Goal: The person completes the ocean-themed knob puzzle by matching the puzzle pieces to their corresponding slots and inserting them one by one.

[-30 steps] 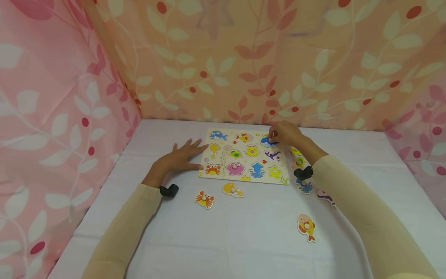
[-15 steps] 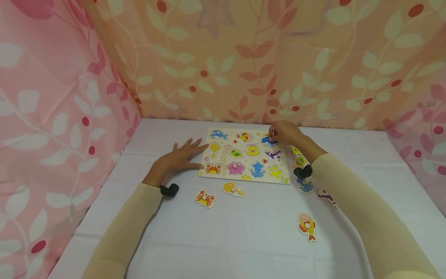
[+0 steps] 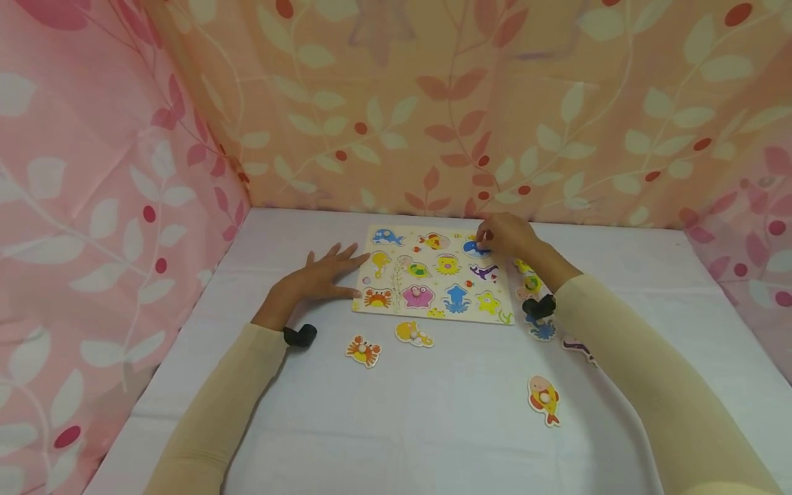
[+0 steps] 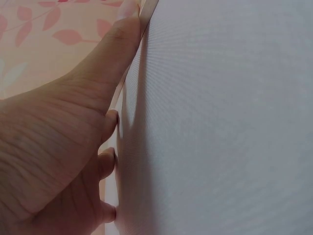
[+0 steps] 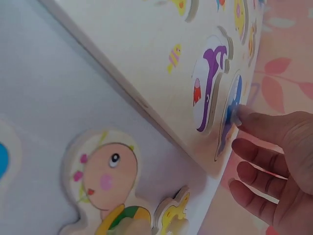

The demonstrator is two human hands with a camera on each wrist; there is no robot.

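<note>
A wooden peg puzzle board with painted sea animals lies at the far side of the table. My left hand is spread flat at its left side, with the thumb and a fingertip touching the edge. At the board's far right corner, my right hand pinches a blue whale puzzle piece by its knob between thumb and index finger. In the right wrist view the whale piece lies at its slot, beside the purple animal picture. Whether it sits fully down I cannot tell. A pink shell piece sits in the board.
Loose pieces lie on the white cloth: a crab and a seahorse before the board, a fish nearer me. Right of the board are a turtle, a blue squid and a purple piece, partly under my right forearm.
</note>
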